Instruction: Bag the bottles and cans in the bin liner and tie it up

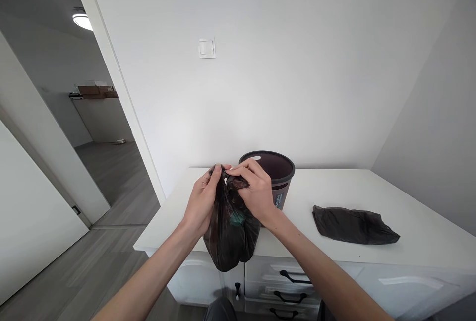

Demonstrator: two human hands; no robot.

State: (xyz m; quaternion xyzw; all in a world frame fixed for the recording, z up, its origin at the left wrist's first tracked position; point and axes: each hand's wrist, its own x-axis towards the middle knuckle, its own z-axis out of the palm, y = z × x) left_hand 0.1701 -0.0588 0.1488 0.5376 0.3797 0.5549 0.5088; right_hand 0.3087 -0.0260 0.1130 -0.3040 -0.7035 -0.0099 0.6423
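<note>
A filled black garbage bag point(226, 241) hangs from my two hands at the front edge of the white cabinet top. My left hand point(204, 197) pinches the gathered neck of the bag on its left side. Fingers of my right hand point(256, 187) are closed on a bunched part of the neck, close beside the left fingertips. Something green shows faintly through the thin plastic. Just behind my right hand stands a dark trash can point(284, 182), upright, its inside partly in view and its lower front hidden by the hand and bag.
A folded black garbage bag point(355, 225) lies on the right part of the cabinet top point(334, 187). Below are drawers with black handles point(290, 297). A light switch point(207, 48) is on the wall. An open doorway at left shows another room with cardboard boxes point(96, 91).
</note>
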